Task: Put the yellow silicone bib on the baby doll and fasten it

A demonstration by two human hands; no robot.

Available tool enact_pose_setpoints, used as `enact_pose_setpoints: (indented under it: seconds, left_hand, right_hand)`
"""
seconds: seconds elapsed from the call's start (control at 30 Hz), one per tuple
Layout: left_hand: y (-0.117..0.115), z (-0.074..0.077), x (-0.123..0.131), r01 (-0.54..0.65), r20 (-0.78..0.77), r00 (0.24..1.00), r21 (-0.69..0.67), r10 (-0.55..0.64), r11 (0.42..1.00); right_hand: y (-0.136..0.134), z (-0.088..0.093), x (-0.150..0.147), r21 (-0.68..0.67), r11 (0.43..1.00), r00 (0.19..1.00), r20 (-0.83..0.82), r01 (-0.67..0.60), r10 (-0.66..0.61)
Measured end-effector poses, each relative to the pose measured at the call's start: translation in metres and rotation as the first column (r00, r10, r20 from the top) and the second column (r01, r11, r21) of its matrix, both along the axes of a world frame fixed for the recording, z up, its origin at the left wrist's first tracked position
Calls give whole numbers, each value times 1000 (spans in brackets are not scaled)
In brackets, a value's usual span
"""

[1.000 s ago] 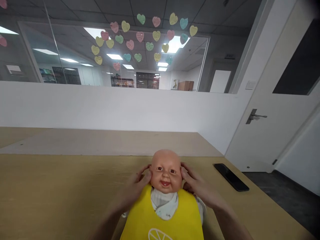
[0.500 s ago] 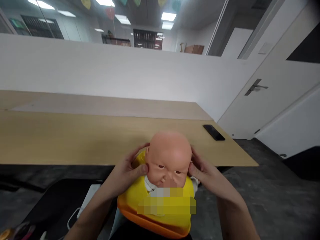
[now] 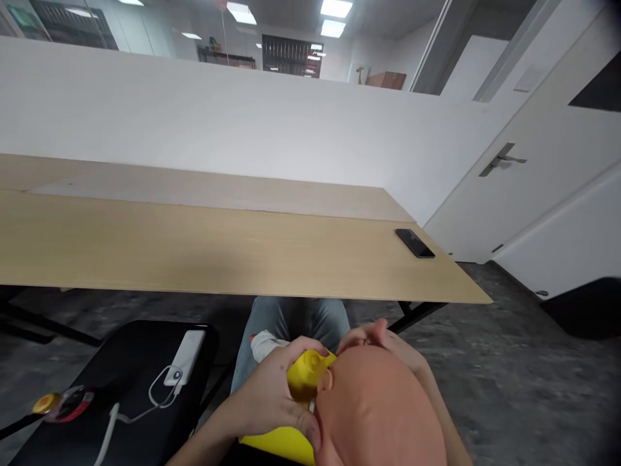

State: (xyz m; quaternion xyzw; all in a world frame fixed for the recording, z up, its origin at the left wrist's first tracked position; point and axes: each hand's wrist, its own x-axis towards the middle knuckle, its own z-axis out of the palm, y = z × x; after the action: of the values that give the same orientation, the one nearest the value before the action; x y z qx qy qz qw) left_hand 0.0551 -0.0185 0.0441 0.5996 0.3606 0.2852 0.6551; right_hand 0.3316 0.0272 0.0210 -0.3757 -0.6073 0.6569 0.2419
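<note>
A bald baby doll (image 3: 378,414) with a yellow bib (image 3: 298,388) lies low in the view over my lap, its head towards me. My left hand (image 3: 272,398) is curled round the bib and the side of the doll's head. My right hand (image 3: 383,340) is wrapped over the far side of the head, fingers bent. Both hands grip the doll, below the front edge of the wooden table (image 3: 194,252).
A black phone (image 3: 414,243) lies near the table's right end. At the lower left a black chair seat (image 3: 121,388) carries a white power bank (image 3: 184,357) with a cable and a yellow-and-red object (image 3: 58,404). A white door (image 3: 528,168) is at right.
The doll has come off the table towards me and down onto my lap, with both hands still on its head. The view has tilted downward.
</note>
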Motion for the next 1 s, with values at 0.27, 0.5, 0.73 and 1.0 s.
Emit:
enact_pose_setpoints:
  seconds: [0.27,0.5,0.73,1.0]
  left_hand:
    - [-9,-5,-3,48,105,994,-90,-38,995]
    - [-8,-6,6,-50,132,988,-217,80,975]
    - [-6,-9,16,-109,-41,993,9,109,994]
    - [-6,-11,12,-2,84,996,-67,7,998]
  right_hand:
    - [-7,3,-54,160,987,991,134,1,-23]
    - [-18,-6,-65,437,884,977,46,166,-206]
    - [-21,-11,-75,189,981,990,115,54,-77]
    - [-25,-9,-78,39,998,999,15,52,-52]
